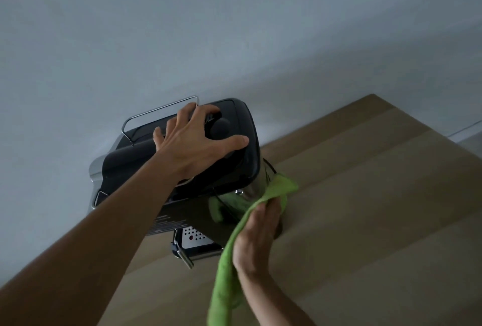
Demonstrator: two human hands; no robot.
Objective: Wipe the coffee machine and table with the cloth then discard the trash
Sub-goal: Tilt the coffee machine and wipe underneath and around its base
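- The left hand (198, 143) lies spread over the black top of the coffee machine (242, 166). Its fingers are splayed and arched, with the tips pressing down and the thumb stretched toward the right edge; it clasps nothing.
- That hand and its forearm cover much of the machine's top and front, so any controls there cannot be made out.
- The right hand (255, 242) grips the green cloth (225, 284), with the thumb over the fabric. The other fingers are hidden behind the cloth.
- The cloth's upper end is pressed to the machine's shiny lower right side, just above the surface (365, 195). Its tail hangs down and is cut off by the bottom edge of the view.
- The machine stands on the wooden surface near the pale wall (182, 25), and the view is strongly tilted.
- A wire rail (156, 111) rims the far side of the top.
- A perforated metal tray (194, 237) peeks out beneath the left forearm, partly hidden.
- A few pale lines of print (167, 222) sit on the dark front panel, too blurred to read; no brand name is legible.
- The light is dim and the edges are soft.
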